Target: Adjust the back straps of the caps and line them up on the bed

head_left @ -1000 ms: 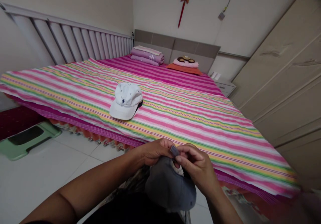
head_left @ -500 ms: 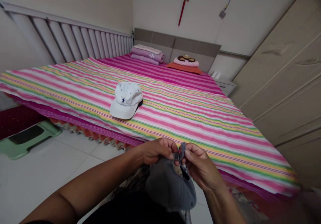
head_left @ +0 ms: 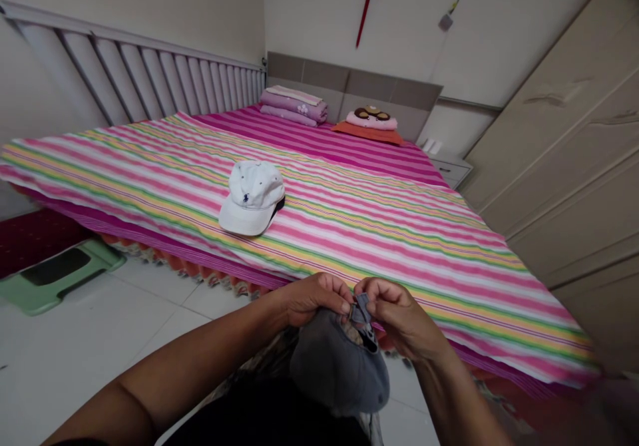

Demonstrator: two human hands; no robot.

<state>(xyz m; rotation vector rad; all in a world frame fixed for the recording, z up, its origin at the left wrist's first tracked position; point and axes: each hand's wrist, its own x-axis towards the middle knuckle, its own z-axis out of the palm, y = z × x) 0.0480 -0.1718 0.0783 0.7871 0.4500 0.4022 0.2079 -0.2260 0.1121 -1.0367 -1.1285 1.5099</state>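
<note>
Head view: cap strap (head_left: pixel 360 311) between fingers (head_left: pixel 384 291)

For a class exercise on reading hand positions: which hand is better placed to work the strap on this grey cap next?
Right, probably: the right hand has its fingertips on the back strap of the grey cap, while the left hand is busy gripping the cap's edge beside it.

L hand (head_left: pixel 314 299) & R hand (head_left: pixel 402 316) pinching, close
</note>
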